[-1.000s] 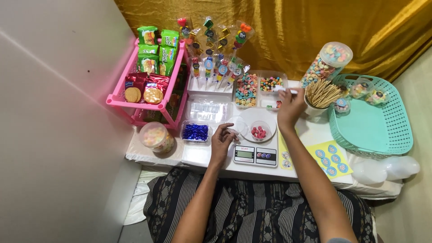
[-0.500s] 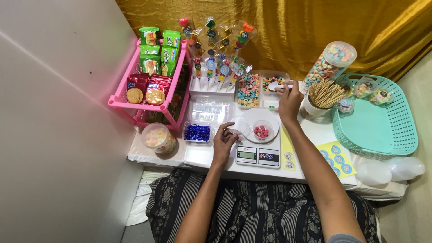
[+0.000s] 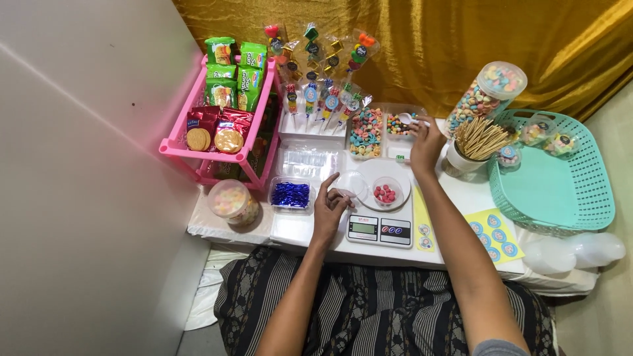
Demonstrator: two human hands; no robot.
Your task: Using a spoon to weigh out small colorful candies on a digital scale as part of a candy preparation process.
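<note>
Right hand (image 3: 425,142) stretched forward over the white table (image 3: 217,224), forearm long and nearly straight, fingers pinched narrowly round a small white plastic spoon (image 3: 407,119) held above the clear tray of mixed coloured candies (image 3: 398,125). Left hand (image 3: 330,207) drawn in closer, wrist bent, fingers loosely curled on a clear plastic lid (image 3: 348,186) (thumb raised), just beside the small clear cup of pink candies (image 3: 385,193) standing on the white digital kitchen scale (image 3: 381,224).
</note>
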